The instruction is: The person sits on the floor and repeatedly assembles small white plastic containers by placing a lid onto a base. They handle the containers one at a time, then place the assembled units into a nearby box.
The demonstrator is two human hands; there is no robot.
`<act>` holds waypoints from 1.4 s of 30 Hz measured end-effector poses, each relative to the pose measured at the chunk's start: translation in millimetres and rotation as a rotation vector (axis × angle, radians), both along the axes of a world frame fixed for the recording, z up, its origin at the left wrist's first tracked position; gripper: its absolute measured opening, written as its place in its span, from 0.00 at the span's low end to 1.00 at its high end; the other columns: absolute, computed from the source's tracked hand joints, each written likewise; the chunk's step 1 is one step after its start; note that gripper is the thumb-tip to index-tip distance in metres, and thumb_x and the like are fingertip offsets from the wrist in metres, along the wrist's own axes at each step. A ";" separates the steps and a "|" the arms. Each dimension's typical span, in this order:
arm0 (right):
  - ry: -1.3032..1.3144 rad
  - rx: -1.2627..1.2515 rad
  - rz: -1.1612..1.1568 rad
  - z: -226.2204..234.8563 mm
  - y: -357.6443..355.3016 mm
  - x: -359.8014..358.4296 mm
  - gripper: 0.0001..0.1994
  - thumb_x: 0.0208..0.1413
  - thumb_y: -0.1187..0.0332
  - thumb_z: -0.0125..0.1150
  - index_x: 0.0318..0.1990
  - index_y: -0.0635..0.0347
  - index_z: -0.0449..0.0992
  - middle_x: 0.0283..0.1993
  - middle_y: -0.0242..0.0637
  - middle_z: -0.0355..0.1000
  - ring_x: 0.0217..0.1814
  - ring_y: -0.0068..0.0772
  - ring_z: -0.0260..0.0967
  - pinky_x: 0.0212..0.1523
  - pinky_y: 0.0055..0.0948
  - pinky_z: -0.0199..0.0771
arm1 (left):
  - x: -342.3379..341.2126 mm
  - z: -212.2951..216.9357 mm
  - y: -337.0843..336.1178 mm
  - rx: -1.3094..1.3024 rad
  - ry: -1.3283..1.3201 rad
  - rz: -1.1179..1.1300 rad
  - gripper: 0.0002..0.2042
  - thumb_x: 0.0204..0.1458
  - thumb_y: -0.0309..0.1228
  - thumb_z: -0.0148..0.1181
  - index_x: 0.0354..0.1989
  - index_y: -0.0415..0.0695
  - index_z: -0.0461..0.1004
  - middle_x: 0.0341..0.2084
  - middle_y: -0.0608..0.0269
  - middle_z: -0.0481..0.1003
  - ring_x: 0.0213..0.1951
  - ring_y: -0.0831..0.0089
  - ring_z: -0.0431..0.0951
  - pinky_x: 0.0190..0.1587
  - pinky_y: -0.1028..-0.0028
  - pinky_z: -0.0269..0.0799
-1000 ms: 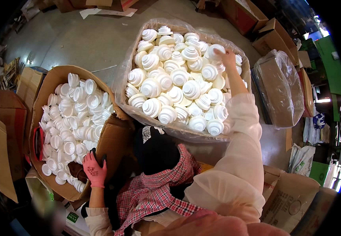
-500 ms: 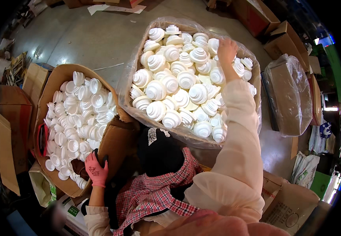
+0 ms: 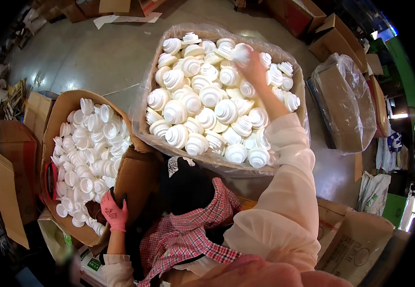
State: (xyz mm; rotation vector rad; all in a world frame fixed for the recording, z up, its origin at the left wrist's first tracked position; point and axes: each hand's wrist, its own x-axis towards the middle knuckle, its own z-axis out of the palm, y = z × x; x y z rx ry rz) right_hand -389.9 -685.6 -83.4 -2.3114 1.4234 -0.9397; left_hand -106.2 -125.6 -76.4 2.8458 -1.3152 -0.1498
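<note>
My right hand (image 3: pixel 254 71) reaches far into a big plastic-lined box (image 3: pixel 146 125) heaped with white stepped, cone-shaped parts (image 3: pixel 202 112). Its fingers are closed on one white part (image 3: pixel 241 51) near the far rim; the hand is blurred. My left hand (image 3: pixel 114 211), in a pink glove, grips the near wall of a smaller cardboard box (image 3: pixel 131 179) on the left. That box holds several white cup-shaped caps (image 3: pixel 85 148). My pale sleeve (image 3: pixel 284 191) crosses the big box's near right corner.
A plastic-covered box (image 3: pixel 344 103) stands to the right, with more cartons (image 3: pixel 329 36) behind it. Flattened cardboard (image 3: pixel 6 177) lies at the left edge. Another carton (image 3: pixel 355 246) sits at lower right. Grey concrete floor (image 3: pixel 92 52) shows beyond the boxes.
My right hand has moved left along the far side of the big box, with a white part in its fingers. The left hand has stayed on the cardboard wall.
</note>
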 end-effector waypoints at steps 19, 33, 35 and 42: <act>-0.565 -0.051 0.053 57.0 -11.5 -67.8 0.22 0.47 0.76 0.63 0.51 0.62 0.65 0.49 0.46 0.64 0.47 0.38 0.68 0.45 0.39 0.75 | 1.2 -10.2 7.9 -0.021 0.007 0.005 0.30 0.42 0.39 0.64 0.52 0.33 0.65 0.50 0.45 0.69 0.54 0.51 0.66 0.58 0.60 0.59; -1.334 0.648 2.598 333.4 368.9 55.7 0.09 0.43 0.87 0.54 0.25 0.61 0.74 0.37 0.42 0.71 0.28 0.26 0.71 0.28 0.22 0.73 | -26.3 39.3 49.8 -0.537 0.203 -0.080 0.27 0.43 0.34 0.64 0.53 0.38 0.65 0.50 0.48 0.67 0.53 0.53 0.65 0.56 0.61 0.60; -1.308 0.687 2.642 341.5 386.3 55.4 0.08 0.42 0.87 0.54 0.25 0.62 0.74 0.36 0.42 0.71 0.27 0.26 0.71 0.28 0.22 0.73 | -40.4 50.9 75.4 -0.589 0.190 -0.052 0.26 0.45 0.30 0.63 0.54 0.38 0.64 0.50 0.47 0.66 0.54 0.51 0.65 0.57 0.61 0.59; -1.213 0.818 2.714 347.6 435.9 63.7 0.08 0.42 0.87 0.54 0.23 0.63 0.74 0.34 0.43 0.71 0.26 0.27 0.72 0.29 0.24 0.74 | -56.7 60.8 208.3 -0.805 0.092 0.346 0.24 0.47 0.23 0.57 0.56 0.36 0.63 0.54 0.47 0.65 0.58 0.52 0.64 0.61 0.63 0.57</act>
